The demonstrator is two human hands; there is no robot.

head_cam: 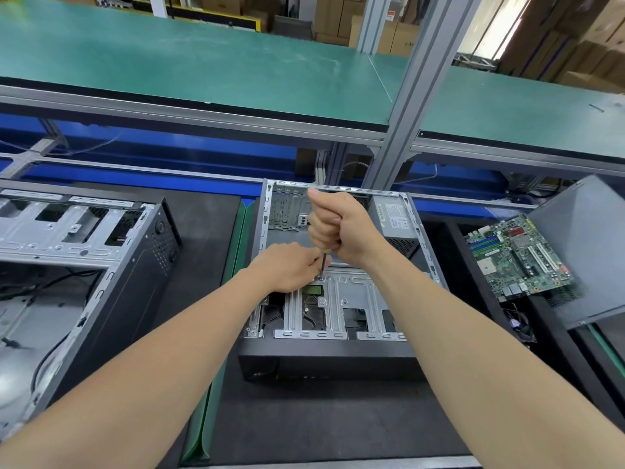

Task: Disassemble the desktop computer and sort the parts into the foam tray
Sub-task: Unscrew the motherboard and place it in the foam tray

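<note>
Steel screwdriver (pixel 324 261) stands upright on the cage screw (pixel 320 277), right hand (pixel 338 228) fisted round its handle above, left hand (pixel 287 265) pinching its shaft with curled fingers.

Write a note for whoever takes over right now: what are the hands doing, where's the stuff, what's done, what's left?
Right grip: fist round the screwdriver handle, held upright.
Left grip: pinches its shaft near the tip, which sits on a screw of the drive cage in the open case.
Done: motherboard lies in the foam tray; side panel leans there.
To do: this screw, the drive cage, the power supply.
</note>
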